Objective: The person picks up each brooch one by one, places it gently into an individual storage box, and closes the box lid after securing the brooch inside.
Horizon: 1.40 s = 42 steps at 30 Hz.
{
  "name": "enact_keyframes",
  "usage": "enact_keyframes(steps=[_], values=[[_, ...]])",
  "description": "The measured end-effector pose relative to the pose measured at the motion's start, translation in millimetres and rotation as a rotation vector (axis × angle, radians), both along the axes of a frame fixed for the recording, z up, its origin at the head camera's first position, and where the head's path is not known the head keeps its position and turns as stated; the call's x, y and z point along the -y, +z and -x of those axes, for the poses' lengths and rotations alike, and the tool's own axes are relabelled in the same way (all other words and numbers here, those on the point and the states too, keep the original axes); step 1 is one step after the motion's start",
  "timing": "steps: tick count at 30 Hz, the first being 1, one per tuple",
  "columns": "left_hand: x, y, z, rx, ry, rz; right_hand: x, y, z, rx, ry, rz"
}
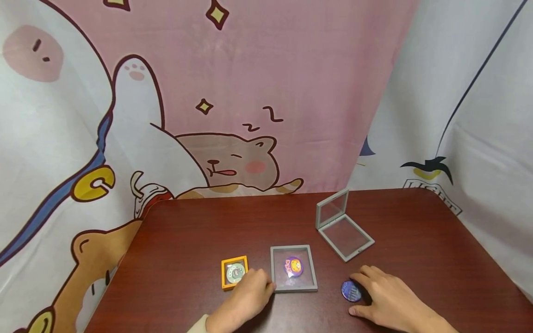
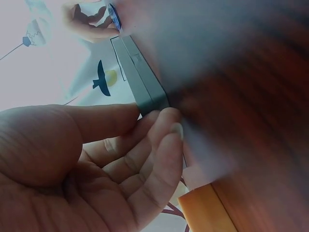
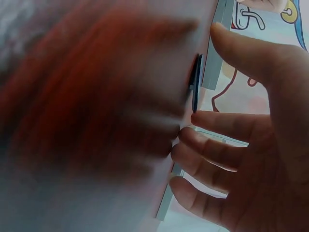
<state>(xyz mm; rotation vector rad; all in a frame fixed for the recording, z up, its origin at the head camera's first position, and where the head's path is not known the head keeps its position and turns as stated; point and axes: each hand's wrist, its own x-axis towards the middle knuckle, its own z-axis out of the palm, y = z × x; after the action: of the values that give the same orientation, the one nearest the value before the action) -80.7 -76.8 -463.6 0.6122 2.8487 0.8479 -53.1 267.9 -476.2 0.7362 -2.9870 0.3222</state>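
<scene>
A square grey display case (image 1: pixel 315 277) lies flat on the table, with a round purple badge (image 1: pixel 294 267) behind its clear panel. My left hand (image 1: pixel 253 289) pinches the case's near left corner between thumb and curled fingers, seen closer in the left wrist view on the grey case edge (image 2: pixel 140 72). Just left of that hand is a small yellow frame (image 1: pixel 234 273) holding a pale green round piece. My right hand (image 1: pixel 387 296) reaches around a blue round badge (image 1: pixel 351 291). In the right wrist view a fingertip meets one end of the badge (image 3: pixel 197 84), while the thumb stays apart.
Behind the right hand, a second grey case (image 1: pixel 345 236) stands hinged wide, its lid tilted up at the table's back edge. The brown table (image 1: pixel 200 226) ends at a cartoon-printed curtain (image 1: pixel 316 92) behind and at the sides.
</scene>
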Motion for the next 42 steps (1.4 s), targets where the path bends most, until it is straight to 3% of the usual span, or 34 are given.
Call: enact_keyframes(steps=[7, 14, 19, 22, 26, 30, 38, 42], values=[[0, 1.4, -0.3, -0.008, 0.005, 0.007, -1, -3.5, 3.8, -0.044, 0.052, 0.023], [-1, 3.8, 1.8, -0.007, -0.002, 0.02, -2, -2.3, 6.5, 0.004, 0.068, 0.023], [-4, 10.2, 4.9, -0.042, 0.011, 0.013, 0, -2.4, 6.3, 0.018, 0.066, 0.001], [-8, 14.9, 8.2, -0.107, 0.038, 0.002, 1, -3.0, 6.0, 0.013, 0.061, -0.008], [-17, 22.3, 12.5, -0.212, 0.057, 0.012, 1, -3.6, 5.8, -0.004, 0.073, -0.007], [-28, 30.6, 16.6, -0.251, 0.042, 0.024, 0, -3.6, 6.7, -0.004, 0.112, 0.021], [-60, 36.9, 32.0, -0.295, 0.023, 0.042, -1, -3.2, 8.1, -0.016, 0.129, 0.05], [-75, 36.9, 40.3, -0.26, 0.017, 0.026, -1, -2.1, 7.5, -0.012, 0.124, 0.055]])
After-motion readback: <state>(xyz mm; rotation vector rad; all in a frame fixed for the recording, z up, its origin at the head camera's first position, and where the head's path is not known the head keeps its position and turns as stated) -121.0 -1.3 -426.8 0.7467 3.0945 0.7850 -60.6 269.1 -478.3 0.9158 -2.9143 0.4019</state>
